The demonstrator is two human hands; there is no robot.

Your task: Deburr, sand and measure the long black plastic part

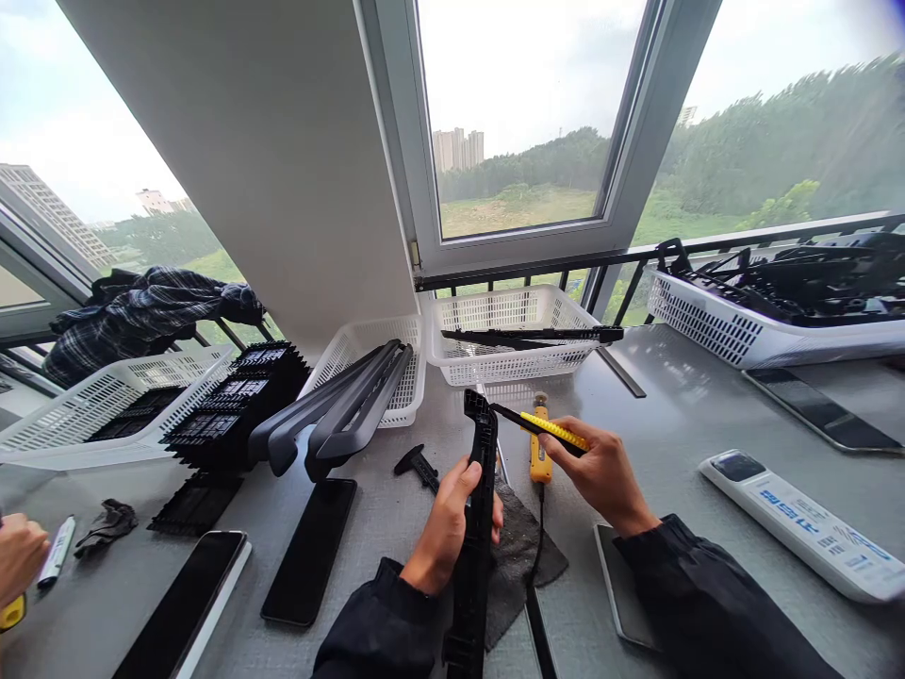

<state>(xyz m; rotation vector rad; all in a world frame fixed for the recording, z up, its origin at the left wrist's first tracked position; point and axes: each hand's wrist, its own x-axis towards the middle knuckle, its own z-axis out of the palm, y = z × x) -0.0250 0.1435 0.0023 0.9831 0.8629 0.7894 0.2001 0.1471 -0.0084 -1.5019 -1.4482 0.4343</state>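
Observation:
My left hand (452,514) is wrapped round a long black plastic trim piece (468,594), held upright with its bent, ribbed end at the top. A yellow and black utility knife (555,429) is in my right hand (608,476). Its tip points left, at or very near the top end of the trim piece; whether it touches I cannot tell. Behind the knife lies a yellow corded hand tool (540,457). A dark grey cloth (527,575) lies under the trim piece, and a black caliper (419,464) is left of my left hand.
White baskets hold black strips (530,337), grey curved trims (371,401) and black parts (820,283). A stack of black grid parts (240,405) stands left. Phones (311,552), a marker (57,552) and a white device (798,523) lie around. Another person's hand (21,556) shows far left.

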